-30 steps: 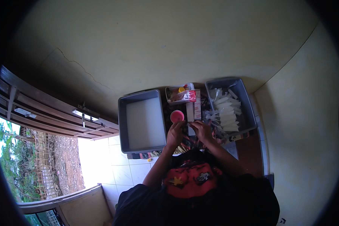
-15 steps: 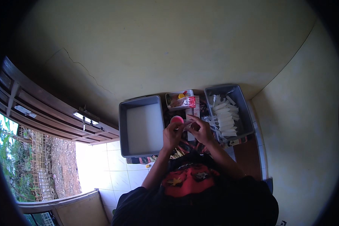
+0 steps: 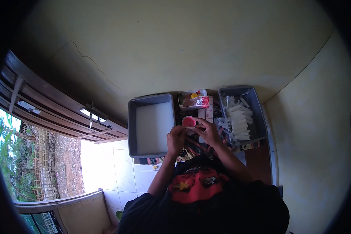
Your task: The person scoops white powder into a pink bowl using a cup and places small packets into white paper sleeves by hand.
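Note:
Both my hands meet at the middle, just on my side of a pink cup (image 3: 188, 122). A small piece of clear plastic, perhaps a little bag (image 3: 190, 128), lies between my fingertips. My left hand (image 3: 176, 140) is closed in a pinch on its left side. Thumb and fingers of my right hand (image 3: 208, 133) pinch its right side, close to the cup's rim. Whether the right fingers also touch the cup I cannot tell. Left of my hands stands a grey tub (image 3: 132, 128) holding an even white layer (image 3: 154, 126).
On the right, a second grey tub (image 3: 257, 113) holds several slim white-filled plastic packets (image 3: 238, 123). A small white box (image 3: 181, 102) with a yellow-topped item stands behind the cup. Patterned cloth (image 3: 144, 160) lies underneath. A wooden door (image 3: 66, 113) stands at the left, a wall behind.
My fingertips have come closer together around the clear plastic, which now sits at the cup's near rim. The whole view has shifted slightly, moving the tubs rightward in the picture.

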Demonstrator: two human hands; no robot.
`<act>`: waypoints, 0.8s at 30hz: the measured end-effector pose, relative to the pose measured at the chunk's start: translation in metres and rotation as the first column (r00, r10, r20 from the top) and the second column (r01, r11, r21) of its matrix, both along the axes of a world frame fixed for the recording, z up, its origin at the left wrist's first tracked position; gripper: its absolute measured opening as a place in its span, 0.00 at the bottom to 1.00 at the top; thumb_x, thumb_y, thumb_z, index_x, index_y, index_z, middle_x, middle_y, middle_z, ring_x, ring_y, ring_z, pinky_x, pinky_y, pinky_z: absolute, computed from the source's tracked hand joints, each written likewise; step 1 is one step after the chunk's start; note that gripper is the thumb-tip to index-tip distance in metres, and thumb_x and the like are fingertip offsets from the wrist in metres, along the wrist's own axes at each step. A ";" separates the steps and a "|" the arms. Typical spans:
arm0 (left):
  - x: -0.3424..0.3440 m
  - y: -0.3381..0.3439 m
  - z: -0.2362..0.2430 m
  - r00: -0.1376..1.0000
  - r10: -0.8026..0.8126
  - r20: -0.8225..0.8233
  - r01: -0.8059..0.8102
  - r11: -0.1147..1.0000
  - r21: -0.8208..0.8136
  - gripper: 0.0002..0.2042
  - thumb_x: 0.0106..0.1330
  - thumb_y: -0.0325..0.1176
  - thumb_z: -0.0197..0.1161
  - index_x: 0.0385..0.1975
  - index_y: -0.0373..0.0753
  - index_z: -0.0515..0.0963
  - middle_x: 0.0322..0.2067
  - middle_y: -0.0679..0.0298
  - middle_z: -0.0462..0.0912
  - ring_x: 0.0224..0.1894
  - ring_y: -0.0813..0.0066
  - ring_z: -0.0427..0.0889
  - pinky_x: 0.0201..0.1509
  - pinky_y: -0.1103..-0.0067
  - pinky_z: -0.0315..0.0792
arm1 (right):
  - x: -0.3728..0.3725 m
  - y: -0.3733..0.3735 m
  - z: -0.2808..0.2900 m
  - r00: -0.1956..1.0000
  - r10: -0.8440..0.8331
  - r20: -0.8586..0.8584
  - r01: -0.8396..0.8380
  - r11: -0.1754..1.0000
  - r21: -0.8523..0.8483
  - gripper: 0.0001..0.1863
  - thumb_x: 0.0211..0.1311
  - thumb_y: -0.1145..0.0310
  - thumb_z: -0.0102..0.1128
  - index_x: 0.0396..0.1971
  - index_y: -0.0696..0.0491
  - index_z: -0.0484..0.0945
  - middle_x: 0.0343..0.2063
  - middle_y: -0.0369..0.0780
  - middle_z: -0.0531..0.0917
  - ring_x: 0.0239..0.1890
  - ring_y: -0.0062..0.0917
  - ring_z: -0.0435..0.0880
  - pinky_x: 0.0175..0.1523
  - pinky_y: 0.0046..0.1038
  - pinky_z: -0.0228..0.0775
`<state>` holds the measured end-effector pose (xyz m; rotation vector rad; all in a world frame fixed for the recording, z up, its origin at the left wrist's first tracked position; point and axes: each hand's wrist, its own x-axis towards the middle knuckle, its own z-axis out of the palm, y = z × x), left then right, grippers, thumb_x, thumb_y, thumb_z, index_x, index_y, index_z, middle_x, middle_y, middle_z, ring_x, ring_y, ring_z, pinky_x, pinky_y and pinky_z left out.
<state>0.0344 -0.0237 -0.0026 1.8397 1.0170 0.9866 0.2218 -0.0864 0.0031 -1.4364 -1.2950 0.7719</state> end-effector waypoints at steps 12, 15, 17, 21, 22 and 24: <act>-0.013 -0.007 -0.002 0.976 0.143 0.162 -0.048 0.876 -0.480 0.11 0.62 0.33 0.81 0.36 0.32 0.91 0.32 0.62 0.93 0.34 0.83 0.86 0.42 0.79 0.80 | 0.001 0.029 -0.090 0.931 -0.006 0.366 0.039 0.996 -0.082 0.20 0.68 0.67 0.66 0.58 0.54 0.83 0.51 0.46 0.89 0.50 0.37 0.89 0.56 0.34 0.81; -0.015 -0.007 0.000 0.972 0.152 0.179 -0.051 0.882 -0.469 0.10 0.62 0.32 0.80 0.36 0.32 0.91 0.32 0.64 0.93 0.33 0.84 0.86 0.41 0.80 0.80 | -0.001 0.032 -0.122 0.785 -0.008 0.619 0.020 1.000 -0.012 0.16 0.65 0.65 0.67 0.52 0.52 0.86 0.51 0.44 0.87 0.53 0.41 0.86 0.59 0.38 0.79; -0.017 -0.006 -0.008 0.972 0.167 0.163 -0.075 0.885 -0.459 0.10 0.62 0.33 0.81 0.36 0.33 0.91 0.32 0.64 0.93 0.33 0.84 0.85 0.42 0.80 0.80 | 0.002 0.033 -0.132 0.717 -0.004 0.697 0.015 1.000 -0.010 0.14 0.65 0.65 0.67 0.49 0.51 0.88 0.51 0.43 0.87 0.52 0.41 0.86 0.57 0.40 0.80; -0.026 -0.003 -0.020 0.961 0.212 0.180 -0.111 0.886 -0.450 0.11 0.63 0.34 0.81 0.36 0.32 0.91 0.33 0.63 0.93 0.34 0.83 0.86 0.42 0.80 0.80 | 0.000 0.034 -0.128 0.726 0.088 0.682 -0.064 0.996 -0.060 0.09 0.65 0.68 0.66 0.41 0.53 0.88 0.44 0.43 0.88 0.46 0.40 0.86 0.54 0.41 0.80; -0.030 -0.003 -0.021 0.974 0.199 0.104 -0.141 0.905 -0.402 0.11 0.64 0.33 0.79 0.38 0.32 0.90 0.34 0.62 0.93 0.36 0.82 0.88 0.45 0.81 0.80 | -0.003 0.035 -0.123 0.734 0.096 0.672 -0.061 0.995 -0.076 0.08 0.65 0.69 0.65 0.40 0.53 0.88 0.42 0.43 0.88 0.45 0.41 0.86 0.53 0.41 0.80; -0.027 -0.003 -0.016 0.984 0.172 0.037 -0.148 0.922 -0.357 0.11 0.66 0.32 0.78 0.40 0.31 0.89 0.35 0.61 0.93 0.38 0.81 0.89 0.47 0.81 0.81 | 0.005 0.034 -0.125 0.731 0.055 0.680 -0.047 0.998 -0.030 0.08 0.65 0.68 0.65 0.40 0.53 0.88 0.41 0.43 0.88 0.44 0.41 0.86 0.52 0.41 0.80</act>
